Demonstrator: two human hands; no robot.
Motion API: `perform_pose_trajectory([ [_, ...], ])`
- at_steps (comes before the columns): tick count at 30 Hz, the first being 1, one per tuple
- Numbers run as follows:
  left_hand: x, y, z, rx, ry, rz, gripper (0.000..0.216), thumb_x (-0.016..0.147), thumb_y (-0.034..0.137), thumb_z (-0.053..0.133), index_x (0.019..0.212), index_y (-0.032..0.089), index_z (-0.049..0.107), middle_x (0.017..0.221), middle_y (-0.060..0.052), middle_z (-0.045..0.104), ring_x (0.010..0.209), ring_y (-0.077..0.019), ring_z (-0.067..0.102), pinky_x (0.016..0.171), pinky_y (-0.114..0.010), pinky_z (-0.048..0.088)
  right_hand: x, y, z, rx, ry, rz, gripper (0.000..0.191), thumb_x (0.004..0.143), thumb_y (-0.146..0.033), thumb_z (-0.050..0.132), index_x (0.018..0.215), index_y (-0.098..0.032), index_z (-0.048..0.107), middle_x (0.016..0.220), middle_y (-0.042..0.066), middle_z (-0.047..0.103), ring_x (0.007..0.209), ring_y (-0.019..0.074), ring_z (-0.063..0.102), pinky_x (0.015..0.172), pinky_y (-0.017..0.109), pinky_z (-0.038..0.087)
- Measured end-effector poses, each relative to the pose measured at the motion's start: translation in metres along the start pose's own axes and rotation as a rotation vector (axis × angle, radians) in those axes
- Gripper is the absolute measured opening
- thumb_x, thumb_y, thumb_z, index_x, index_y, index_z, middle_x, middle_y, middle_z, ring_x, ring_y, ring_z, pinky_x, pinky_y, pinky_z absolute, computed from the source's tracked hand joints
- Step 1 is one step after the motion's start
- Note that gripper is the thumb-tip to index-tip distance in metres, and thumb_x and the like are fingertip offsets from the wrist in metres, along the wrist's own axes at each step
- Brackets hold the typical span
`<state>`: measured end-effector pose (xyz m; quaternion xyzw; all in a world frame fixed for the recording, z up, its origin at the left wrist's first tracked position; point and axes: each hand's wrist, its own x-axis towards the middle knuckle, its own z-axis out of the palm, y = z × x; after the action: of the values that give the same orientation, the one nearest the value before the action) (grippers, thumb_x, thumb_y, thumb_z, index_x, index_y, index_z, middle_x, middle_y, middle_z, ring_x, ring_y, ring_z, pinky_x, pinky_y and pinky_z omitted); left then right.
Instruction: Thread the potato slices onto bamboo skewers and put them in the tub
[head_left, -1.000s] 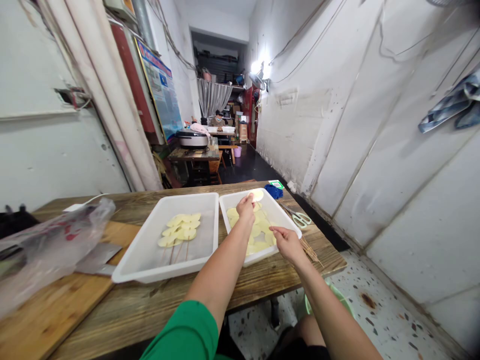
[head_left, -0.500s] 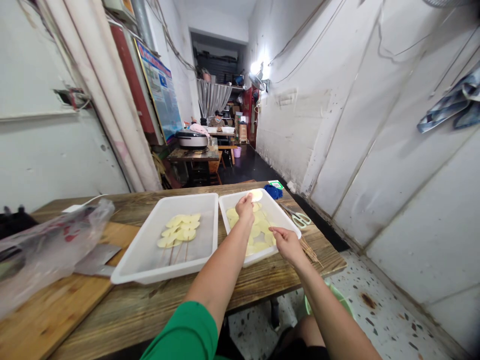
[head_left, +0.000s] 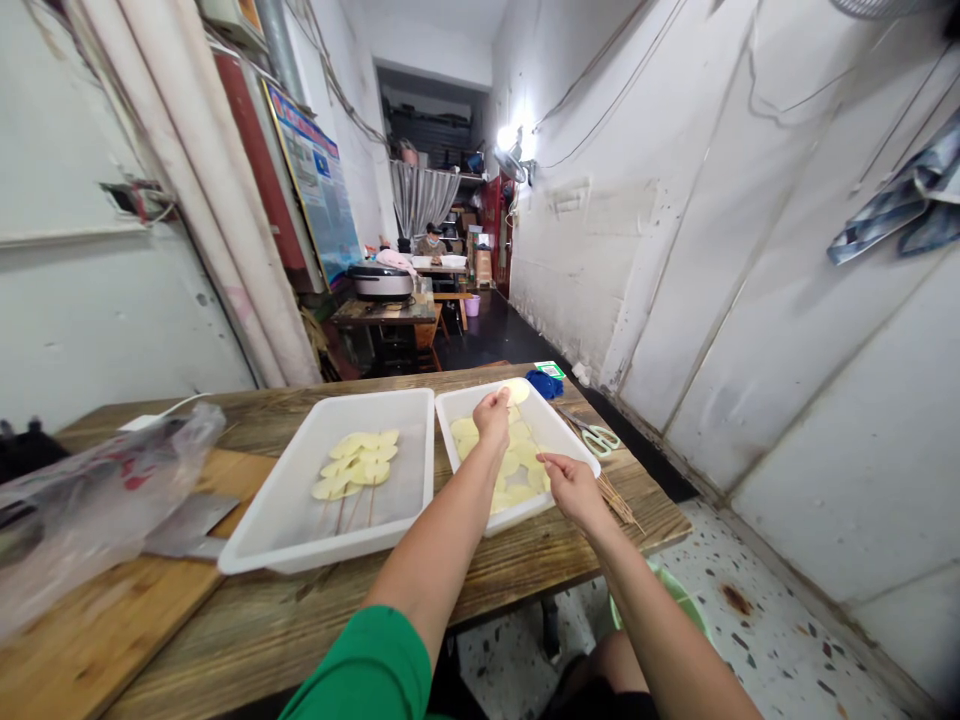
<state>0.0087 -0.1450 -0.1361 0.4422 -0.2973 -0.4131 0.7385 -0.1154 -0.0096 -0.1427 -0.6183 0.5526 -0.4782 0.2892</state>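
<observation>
Pinching narrow, the right hand (head_left: 574, 487) hovers over the white tray's (head_left: 459, 402) near end, with spare skewers (head_left: 616, 500) just beside it, likely for easy reach. What the pinch holds is too fine to tell. Further in, the left hand (head_left: 493, 412) grips a potato slice (head_left: 516, 391) by its edge, lifted clear of the loose slices (head_left: 517, 470), its face exposed.

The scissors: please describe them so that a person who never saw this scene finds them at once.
On the wooden table stand two white trays side by side. Right of the right tray, near the table edge, lie the scissors. They alone have pale looped handles; the thin wooden skewers beside them are plain sticks.
</observation>
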Motion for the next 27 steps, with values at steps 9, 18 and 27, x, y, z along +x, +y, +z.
perform_pose_trajectory([
  [9,-0.015,0.003,0.005,0.043,-0.065,-0.077,0.021,0.067,0.032,0.071,0.062,0.014,0.061,0.055,0.001,0.054,0.050,-0.0074,0.045,0.048,-0.019,0.035,0.000,0.004,0.003,0.037,0.023,0.011,0.045,0.078,-0.039,0.045,0.101,-0.010,0.072,0.074,0.008,0.071,0.065,0.0194,0.061,0.056,0.028,0.047],
  [18,-0.014,0.027,0.004,-0.213,-0.041,-0.505,0.005,0.070,0.011,0.060,0.072,0.012,0.056,0.056,-0.001,0.055,0.043,-0.0060,0.045,0.039,-0.015,0.029,-0.010,-0.009,-0.004,-0.045,-0.053,-0.014,0.052,0.080,-0.037,0.042,0.111,-0.005,0.066,0.060,0.004,0.065,0.053,0.0157,0.053,0.057,0.028,0.043],
  [27,-0.011,0.038,0.001,-0.371,-0.117,-0.708,0.007,0.076,0.009,0.056,0.077,0.014,0.053,0.061,-0.001,0.054,0.042,-0.0055,0.042,0.037,-0.014,0.027,-0.012,-0.004,-0.012,-0.040,-0.077,-0.040,0.050,0.080,-0.038,0.043,0.110,-0.006,0.067,0.063,0.004,0.066,0.056,0.0156,0.053,0.059,0.027,0.043],
])
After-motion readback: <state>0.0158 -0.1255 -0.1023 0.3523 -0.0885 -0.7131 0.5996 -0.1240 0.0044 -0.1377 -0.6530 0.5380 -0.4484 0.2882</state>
